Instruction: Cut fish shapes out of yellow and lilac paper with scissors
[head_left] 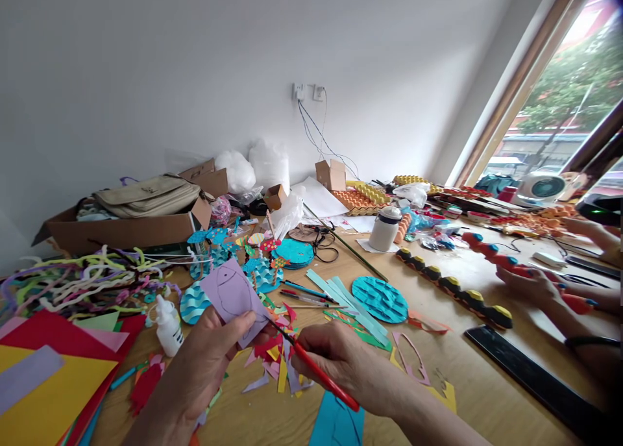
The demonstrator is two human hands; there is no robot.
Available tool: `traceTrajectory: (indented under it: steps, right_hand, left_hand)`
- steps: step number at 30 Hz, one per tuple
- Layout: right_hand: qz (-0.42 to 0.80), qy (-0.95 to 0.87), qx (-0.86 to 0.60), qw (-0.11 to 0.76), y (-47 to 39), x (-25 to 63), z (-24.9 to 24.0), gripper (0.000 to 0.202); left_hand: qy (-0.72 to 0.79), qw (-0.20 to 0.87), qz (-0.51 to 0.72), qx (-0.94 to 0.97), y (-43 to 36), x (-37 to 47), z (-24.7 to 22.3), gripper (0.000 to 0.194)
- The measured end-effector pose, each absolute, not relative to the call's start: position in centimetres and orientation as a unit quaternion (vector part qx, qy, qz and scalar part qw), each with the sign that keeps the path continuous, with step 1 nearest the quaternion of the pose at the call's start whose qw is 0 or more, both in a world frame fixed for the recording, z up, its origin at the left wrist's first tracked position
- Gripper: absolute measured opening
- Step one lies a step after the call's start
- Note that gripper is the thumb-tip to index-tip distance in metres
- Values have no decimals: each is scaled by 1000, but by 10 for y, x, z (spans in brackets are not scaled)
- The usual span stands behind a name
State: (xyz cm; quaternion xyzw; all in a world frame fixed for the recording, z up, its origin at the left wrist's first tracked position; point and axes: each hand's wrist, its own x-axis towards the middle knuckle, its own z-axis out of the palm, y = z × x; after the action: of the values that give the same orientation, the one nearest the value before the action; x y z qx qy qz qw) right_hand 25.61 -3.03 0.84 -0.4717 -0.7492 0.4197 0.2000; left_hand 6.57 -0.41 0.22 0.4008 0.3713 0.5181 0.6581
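My left hand (219, 342) pinches a piece of purple paper (228, 287) with a fish outline drawn on it. In my right hand (335, 355) is a pair of scissors (324, 374) with red handles. Their blades meet the right edge of the paper, just beside my left fingers. Under both hands lie coloured paper scraps (280, 358). A strip of blue paper (338, 420) with drawn lines rests on the table below my right hand. A white glue bottle (169, 327) stands left of my left hand.
Coloured paper sheets (53, 387) and pipe cleaners (73, 280) cover the left side. Farther back are a cardboard box (131, 232), blue discs (379, 298) and a white jar (384, 230). At the right, another person's hands (530, 290) hold a red egg-carton strip (506, 261).
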Motion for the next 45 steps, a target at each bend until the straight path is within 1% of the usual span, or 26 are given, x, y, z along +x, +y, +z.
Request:
traceTrajectory:
  steps: [8, 14, 19, 28, 34, 45]
  right_hand:
    - [396, -759, -478, 196, -31, 257, 9, 38]
    - [381, -766, -476, 207, -30, 258, 5, 38]
    - [377, -763, -479, 215, -30, 258, 1, 38]
    - [424, -753, -458, 209, -30, 255, 2, 33]
    - [443, -747, -456, 196, -28, 256, 6, 35]
    - [418, -753, -468, 200, -29, 256, 4, 38]
  left_hand:
    - [420, 663, 511, 352, -3, 65, 1, 11]
    - [386, 673, 498, 388, -3, 66, 3, 13]
    - [391, 654, 477, 438, -4, 67, 1, 11]
    - [398, 653, 472, 439, -7, 68, 3, 7]
    - [394, 653, 479, 434, -6, 68, 1, 7]
    - [381, 666, 472, 434, -4, 68, 1, 10]
